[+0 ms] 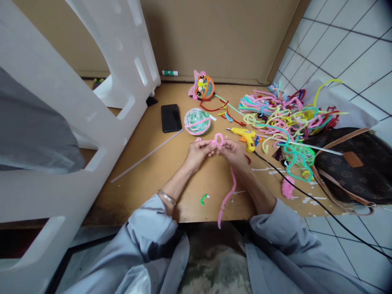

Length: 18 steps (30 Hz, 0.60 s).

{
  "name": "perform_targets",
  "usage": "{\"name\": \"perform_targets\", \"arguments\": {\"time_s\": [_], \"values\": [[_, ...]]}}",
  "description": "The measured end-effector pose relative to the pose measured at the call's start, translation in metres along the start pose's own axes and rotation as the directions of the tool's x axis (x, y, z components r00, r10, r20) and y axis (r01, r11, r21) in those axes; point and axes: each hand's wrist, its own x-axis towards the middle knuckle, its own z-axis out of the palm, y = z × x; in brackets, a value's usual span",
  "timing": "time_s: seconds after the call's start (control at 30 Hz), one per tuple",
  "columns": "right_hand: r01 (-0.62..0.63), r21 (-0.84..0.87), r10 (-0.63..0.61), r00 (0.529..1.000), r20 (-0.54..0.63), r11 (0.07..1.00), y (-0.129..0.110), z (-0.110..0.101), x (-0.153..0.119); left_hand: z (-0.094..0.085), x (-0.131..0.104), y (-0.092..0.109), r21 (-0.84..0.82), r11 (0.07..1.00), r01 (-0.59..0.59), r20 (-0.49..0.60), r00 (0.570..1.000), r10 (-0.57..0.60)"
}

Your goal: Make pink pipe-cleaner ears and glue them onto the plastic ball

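In the head view, I have both hands together over the middle of the tabletop (147,192). The left hand (197,154) is pinched nearly closed, thumb against fingers, on one side of a pink pipe cleaner loop (218,135); the right hand (233,154) pinches its other side the same way. The loop stands up between the fingertips. A pink strand (234,184) hangs below my right hand and reaches past the front edge; I cannot tell whether it joins the loop, since the hand covers that part.

Just beyond the left hand sits a green-and-white ball (196,118) with pink trim, a black smartphone (171,118) near it. Close to the right hand lies a yellow hot glue gun (245,134), its nozzle pointing left. Farther back I see a ball with eyes and orange bands (204,87). Multicoloured pipe cleaners (275,114) heap up on the right, beside a brown handbag (358,167).
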Motion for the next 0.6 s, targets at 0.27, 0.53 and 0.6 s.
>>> {"name": "perform_targets", "arguments": {"time_s": [0.27,0.53,0.6], "values": [[-0.007,0.064,0.004,0.999,0.048,0.998,-0.0039,-0.0009,-0.0039,-0.0017,0.0003,0.001,-0.015,1.0,-0.004,-0.001,1.0,0.004],[-0.025,0.055,0.027,0.999,-0.035,0.998,-0.0048,0.0019,-0.0044,0.0008,0.0002,0.0033,-0.006,0.999,-0.037,-0.017,0.999,0.037],[-0.036,0.053,0.04,0.997,-0.069,0.998,-0.0041,0.0025,-0.0046,0.0009,0.0,0.0033,0.011,0.998,-0.056,-0.026,0.998,0.056]]}}
